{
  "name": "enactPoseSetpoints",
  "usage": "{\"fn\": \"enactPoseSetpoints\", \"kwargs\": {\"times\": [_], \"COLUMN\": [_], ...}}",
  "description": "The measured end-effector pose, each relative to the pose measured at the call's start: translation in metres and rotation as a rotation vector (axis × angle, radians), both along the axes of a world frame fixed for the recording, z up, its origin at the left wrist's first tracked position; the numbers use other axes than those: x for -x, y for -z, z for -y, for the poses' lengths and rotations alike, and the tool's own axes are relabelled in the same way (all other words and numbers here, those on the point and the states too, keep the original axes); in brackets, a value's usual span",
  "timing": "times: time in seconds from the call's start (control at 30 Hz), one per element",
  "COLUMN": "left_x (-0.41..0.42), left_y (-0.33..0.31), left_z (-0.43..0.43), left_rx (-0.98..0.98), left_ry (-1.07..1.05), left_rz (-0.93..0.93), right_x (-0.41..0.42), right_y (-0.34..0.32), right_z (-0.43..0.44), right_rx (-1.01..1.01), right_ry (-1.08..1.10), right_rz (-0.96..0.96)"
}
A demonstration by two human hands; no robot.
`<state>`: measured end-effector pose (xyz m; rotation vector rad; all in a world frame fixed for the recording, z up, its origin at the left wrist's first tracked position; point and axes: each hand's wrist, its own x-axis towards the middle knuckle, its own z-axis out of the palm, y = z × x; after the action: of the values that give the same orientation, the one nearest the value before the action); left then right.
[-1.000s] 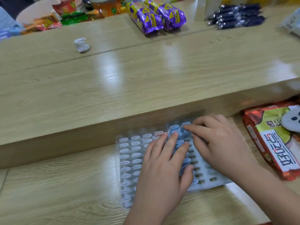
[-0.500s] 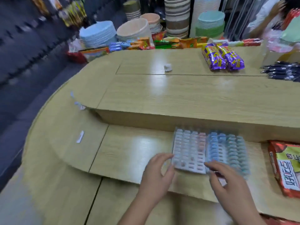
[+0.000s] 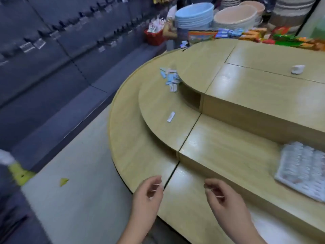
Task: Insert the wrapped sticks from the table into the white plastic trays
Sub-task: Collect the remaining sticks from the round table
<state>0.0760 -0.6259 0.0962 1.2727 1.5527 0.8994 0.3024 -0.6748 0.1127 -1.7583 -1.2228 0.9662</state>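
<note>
Roughly diag stick (image 3: pixel 171 117), far end rt.

**Operator:** State the table (image 3: pixel 246 95) finish.

**Technician:** Light tan with a wood-grain pattern.

**Operator:** And the items on it?

**Technician:** Near right, white plastic tray (image 3: pixel 302 169): translucent white, a regular grid of pale cells. Far left, wrapped sticks (image 3: pixel 170 78): pale blue and white. Single stick (image 3: pixel 171 116), nearer: white. Far right, crumpled scrap (image 3: pixel 297 69): white.

**Operator:** Beyond the far edge?

**Technician:** Blue bowls (image 3: pixel 193 16): pale blue. Peach bowls (image 3: pixel 235 14), to their right: peach. Basket (image 3: pixel 154 36): red. Packets (image 3: pixel 290 39): orange and green. Tall stack (image 3: pixel 292 9), far right: grey and beige stripes.

**Operator:** And the floor?

**Technician:** Mats (image 3: pixel 52 59), left: dark grey-blue. Panel (image 3: pixel 73 173), near: pale grey.
</note>
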Motion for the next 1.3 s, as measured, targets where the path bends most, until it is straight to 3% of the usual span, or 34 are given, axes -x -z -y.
{"fn": "enactPoseSetpoints", "kwargs": {"times": [0.33, 0.57, 0.73, 1.07, 1.17, 1.3], "left_x": [0.207, 0.275, 0.303, 0.256, 0.212, 0.149], "left_y": [-0.012, -0.012, -0.007, -0.01, -0.001, 0.018], "left_z": [-0.071, -0.137, -0.234, -0.479, -0.537, -0.61], "left_rx": [0.044, 0.099, 0.094, 0.03, -0.043, -0.167], "left_ry": [-0.053, -0.078, 0.029, 0.442, 0.601, 0.828], "left_rz": [-0.015, -0.056, -0.136, -0.282, -0.306, -0.336], "right_x": [0.199, 0.263, 0.285, 0.279, 0.257, 0.221], "right_y": [0.009, 0.025, 0.047, 0.057, 0.067, 0.09], "right_z": [-0.102, -0.176, -0.245, -0.381, -0.392, -0.403], "right_rx": [-0.032, 0.014, 0.027, 0.048, 0.095, 0.196], "right_ry": [-0.034, -0.014, 0.116, 0.487, 0.629, 0.856], "right_rz": [-0.058, -0.098, -0.159, -0.203, -0.068, 0.255]}}
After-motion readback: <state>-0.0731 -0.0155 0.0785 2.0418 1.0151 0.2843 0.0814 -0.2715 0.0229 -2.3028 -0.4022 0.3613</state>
